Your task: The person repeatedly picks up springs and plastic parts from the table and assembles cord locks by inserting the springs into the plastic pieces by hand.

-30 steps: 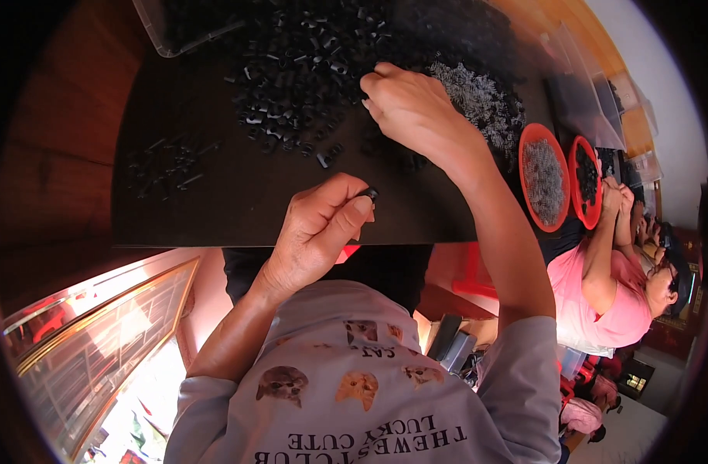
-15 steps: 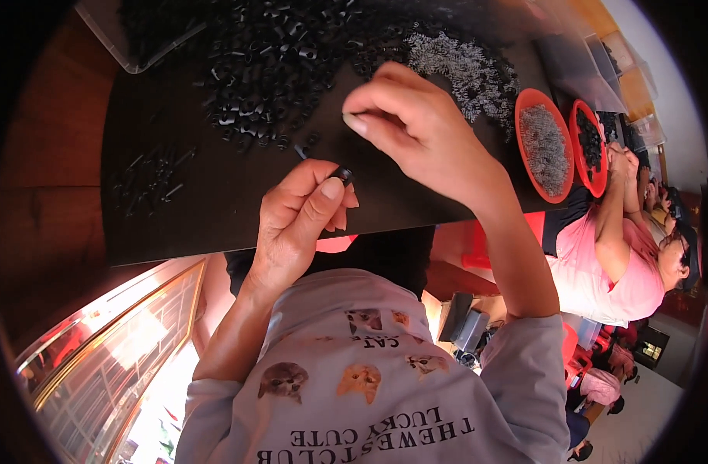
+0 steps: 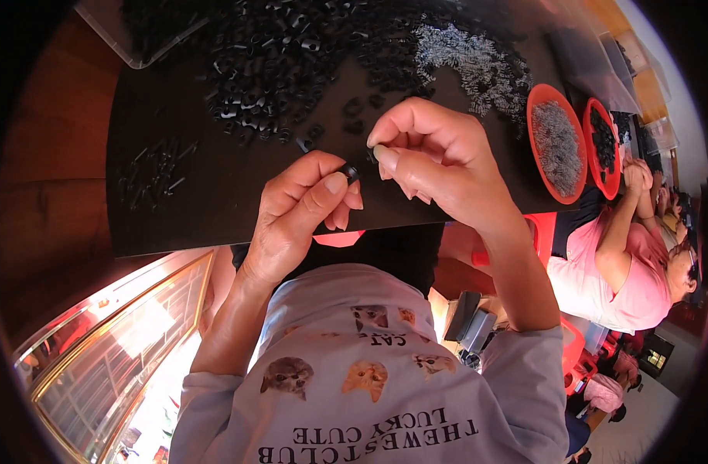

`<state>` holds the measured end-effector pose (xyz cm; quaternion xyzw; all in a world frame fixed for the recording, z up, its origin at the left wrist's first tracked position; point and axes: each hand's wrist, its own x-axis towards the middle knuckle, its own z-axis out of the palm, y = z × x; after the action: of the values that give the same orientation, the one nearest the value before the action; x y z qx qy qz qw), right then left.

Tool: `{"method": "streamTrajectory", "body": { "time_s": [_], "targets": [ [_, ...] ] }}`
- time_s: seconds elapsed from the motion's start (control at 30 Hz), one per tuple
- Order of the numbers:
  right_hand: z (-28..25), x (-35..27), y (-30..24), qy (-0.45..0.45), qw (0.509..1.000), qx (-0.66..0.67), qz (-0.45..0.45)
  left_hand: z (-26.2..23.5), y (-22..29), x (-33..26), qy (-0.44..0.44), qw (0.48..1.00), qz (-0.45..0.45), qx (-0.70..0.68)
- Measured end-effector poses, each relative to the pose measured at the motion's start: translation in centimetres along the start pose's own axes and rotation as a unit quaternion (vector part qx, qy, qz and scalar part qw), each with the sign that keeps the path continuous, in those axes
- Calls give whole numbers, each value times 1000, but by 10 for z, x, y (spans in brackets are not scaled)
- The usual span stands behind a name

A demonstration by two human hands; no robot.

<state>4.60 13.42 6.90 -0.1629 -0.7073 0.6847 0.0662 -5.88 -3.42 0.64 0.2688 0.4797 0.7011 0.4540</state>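
Note:
Between thumb and forefinger, my left hand (image 3: 296, 213) grips a small black ring-shaped plastic part (image 3: 350, 172) above the near edge of the dark table (image 3: 238, 209). Just right of it, my right hand (image 3: 450, 166) is closed in a pinch, thumb tip against forefinger. Whatever sits in that pinch is too small and dark to name. A gap separates the two hands. Beyond them lies a big heap of black plastic parts (image 3: 261, 100), with a few loose pieces close to my left fingers. To its right spreads a pile of small metal springs (image 3: 466, 66).
Thin black pins (image 3: 153, 172) lie scattered at the left. On the right stand a red bowl of springs (image 3: 579, 166) and a red bowl of black parts (image 3: 615, 174). A clear plastic bin (image 3: 133, 62) is at the far left. A person in pink (image 3: 617, 267) sits to the right.
My right hand has come down toward me, from over the table to beside my left hand, its fingertips in a pinch. My left hand keeps hold of the black part, almost unmoved.

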Motion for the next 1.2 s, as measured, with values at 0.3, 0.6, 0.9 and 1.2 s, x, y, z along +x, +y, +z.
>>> {"method": "streamTrajectory", "body": {
  "time_s": [0.3,0.6,0.9,1.2],
  "targets": [
    [-4,7,-3,-71,997,-9,24,-2,1,3,-7,1000,-8,-9],
    [-9,13,-7,-124,989,-69,30,-5,1,5,-36,999,-15,7],
    [-9,14,-9,-149,983,-101,34,2,2,3,-6,997,-13,79],
    [-3,12,-1,-112,990,-81,12,3,2,4,13,997,-20,80]
  ]
}}
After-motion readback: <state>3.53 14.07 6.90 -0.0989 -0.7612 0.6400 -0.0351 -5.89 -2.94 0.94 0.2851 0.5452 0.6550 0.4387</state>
